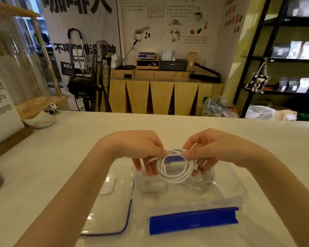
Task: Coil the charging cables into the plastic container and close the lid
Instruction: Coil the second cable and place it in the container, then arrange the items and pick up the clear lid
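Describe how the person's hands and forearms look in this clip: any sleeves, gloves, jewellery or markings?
Both forearms are bare right down to the bottom edge of the picture, so no sleeves show. The left hand and right hand wear no gloves. No watch, bracelet or ring is visible, and no markings show on either arm. Fingernails look short and unpainted where visible.

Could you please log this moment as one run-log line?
left hand: holds white cable coil | right hand: holds coil | container: open | lid: off, beside
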`<state>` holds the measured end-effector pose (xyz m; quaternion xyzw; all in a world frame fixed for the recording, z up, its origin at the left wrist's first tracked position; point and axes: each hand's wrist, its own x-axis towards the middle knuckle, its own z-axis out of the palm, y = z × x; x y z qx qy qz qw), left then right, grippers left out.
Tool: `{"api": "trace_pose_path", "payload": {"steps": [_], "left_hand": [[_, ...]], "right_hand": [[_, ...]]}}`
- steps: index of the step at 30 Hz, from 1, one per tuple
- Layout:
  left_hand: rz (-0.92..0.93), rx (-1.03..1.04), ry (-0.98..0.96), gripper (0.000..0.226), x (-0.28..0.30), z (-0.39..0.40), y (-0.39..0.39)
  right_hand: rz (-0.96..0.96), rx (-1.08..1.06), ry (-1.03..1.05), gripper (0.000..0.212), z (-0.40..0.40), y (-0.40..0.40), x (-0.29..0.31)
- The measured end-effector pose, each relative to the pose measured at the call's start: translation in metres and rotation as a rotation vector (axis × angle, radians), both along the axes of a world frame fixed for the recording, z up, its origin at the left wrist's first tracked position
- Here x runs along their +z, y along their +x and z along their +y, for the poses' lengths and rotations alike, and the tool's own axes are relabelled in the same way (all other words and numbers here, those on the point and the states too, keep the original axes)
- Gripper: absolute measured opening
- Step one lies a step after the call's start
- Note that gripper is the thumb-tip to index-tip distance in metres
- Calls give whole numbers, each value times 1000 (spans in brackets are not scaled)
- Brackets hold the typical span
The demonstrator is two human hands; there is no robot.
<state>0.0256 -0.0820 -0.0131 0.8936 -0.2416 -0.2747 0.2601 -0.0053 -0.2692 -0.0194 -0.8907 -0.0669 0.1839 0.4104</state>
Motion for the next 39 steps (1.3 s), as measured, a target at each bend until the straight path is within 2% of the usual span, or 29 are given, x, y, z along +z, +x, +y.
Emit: {"api": "trace_pose_path", "payload": {"steps": [8, 13, 17, 19, 24, 30, 35, 39], "left_hand": [[0, -152, 316, 35, -26, -29, -13], [-140, -161, 478, 31, -38, -39, -20], [-232, -167, 585, 19, -46, -44, -23], [-233, -153, 588, 19, -46, -46, -24], [-255, -154, 595, 36, -42, -48, -28], [-175, -127, 555, 25, -35, -38, -26], [-174, -180, 434, 26, -18, -23, -25], [-219, -120, 252, 21, 6, 7, -31]], "right_hand": [[94, 76, -136, 17, -3, -11, -24], [77, 71, -237, 16, 7, -6, -30], [64, 85, -280, 17, 11, -6, -35], [50, 81, -303, 19, 12, -6, -36], [-22, 77, -366, 16, 16, -8, -38], [-116, 98, -425, 10, 16, -7, -41], [-169, 97, -364, 11, 14, -7, -35], [-294, 126, -215, 10, 19, -5, -20]]}}
